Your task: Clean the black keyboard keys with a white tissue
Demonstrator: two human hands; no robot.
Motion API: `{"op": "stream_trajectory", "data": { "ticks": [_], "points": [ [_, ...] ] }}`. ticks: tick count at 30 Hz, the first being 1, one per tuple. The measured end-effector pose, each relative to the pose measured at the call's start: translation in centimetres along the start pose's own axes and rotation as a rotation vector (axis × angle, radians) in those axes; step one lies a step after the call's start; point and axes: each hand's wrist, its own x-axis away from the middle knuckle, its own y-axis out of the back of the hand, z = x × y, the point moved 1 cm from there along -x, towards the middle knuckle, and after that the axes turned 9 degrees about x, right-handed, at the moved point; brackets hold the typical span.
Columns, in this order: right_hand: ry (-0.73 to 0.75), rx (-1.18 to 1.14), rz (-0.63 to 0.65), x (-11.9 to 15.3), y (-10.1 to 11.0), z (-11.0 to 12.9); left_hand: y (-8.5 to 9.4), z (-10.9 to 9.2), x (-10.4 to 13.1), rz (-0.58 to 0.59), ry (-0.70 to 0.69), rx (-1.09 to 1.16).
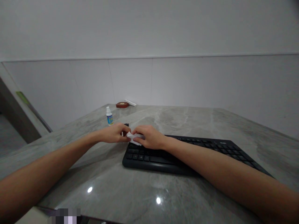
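Observation:
A white tissue point(135, 137) is pinched between both hands above the left end of a black keyboard point(158, 160). My left hand point(115, 132) comes in from the left, its fingertips closed on the tissue's left end. From the right, my right hand point(150, 137) grips the other end, with its forearm crossing over the keyboard. Just behind my left hand, a small dark object point(126, 124) shows only in part. Beyond that hand stands a white bottle point(109, 116) with a blue label, upright.
The grey marbled table point(112, 189) reaches back to a white wall. At its far edge lie a reddish-brown case point(122, 105) and a flat white item point(130, 103). The table's front edge runs along the bottom of the view.

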Motion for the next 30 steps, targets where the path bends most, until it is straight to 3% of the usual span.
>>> {"op": "stream_trajectory", "data": {
  "ticks": [5,12,15,20,26,30],
  "points": [
    [0.058,0.080,0.177,-0.5,0.7,0.5,-0.1,-0.2,0.0,0.004,-0.021,0.023],
    [0.029,0.043,0.059,0.0,-0.1,0.6,0.2,0.4,0.2,0.031,-0.017,-0.007],
    [0.022,0.017,0.092,-0.1,0.3,0.5,0.4,0.4,0.3,0.042,-0.019,-0.015],
    [0.039,0.068,0.265,-0.7,1.4,0.8,0.5,-0.4,0.5,0.019,-0.032,-0.004],
    [0.039,0.134,0.204,-0.6,1.7,1.1,-0.1,0.3,0.6,-0.006,-0.133,-0.022],
    [0.016,0.167,0.413,-0.7,2.5,0.7,-0.6,0.8,0.5,0.055,-0.161,-0.018]
  ]
}}
